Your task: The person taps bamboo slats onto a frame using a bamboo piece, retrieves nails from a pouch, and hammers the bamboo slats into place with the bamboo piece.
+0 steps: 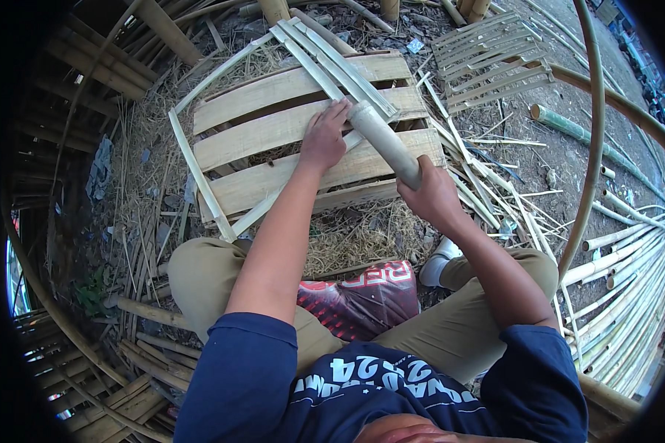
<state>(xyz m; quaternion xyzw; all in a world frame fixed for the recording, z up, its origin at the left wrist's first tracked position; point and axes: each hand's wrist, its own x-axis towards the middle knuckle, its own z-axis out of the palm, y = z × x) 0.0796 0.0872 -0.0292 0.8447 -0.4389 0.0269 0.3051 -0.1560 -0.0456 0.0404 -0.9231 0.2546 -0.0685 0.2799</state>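
Right hand (430, 196) grips a short pale bamboo tube (384, 142) over loose thin bamboo strips (332, 63); left hand (324, 138), fingers spread, presses the half-woven wide-slat bamboo panel (273, 125).

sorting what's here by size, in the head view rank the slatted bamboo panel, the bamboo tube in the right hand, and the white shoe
1. Slatted bamboo panel, by far the largest.
2. Bamboo tube, held in the right hand.
3. White shoe, smallest, though partly hidden by the leg.

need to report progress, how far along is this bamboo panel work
Done: several wide bamboo slats lie side by side, thin strips crossing them. In hand: left hand presses the slats, right hand grips a bamboo stick over the strips. Left: loose strips lie unused beside it.
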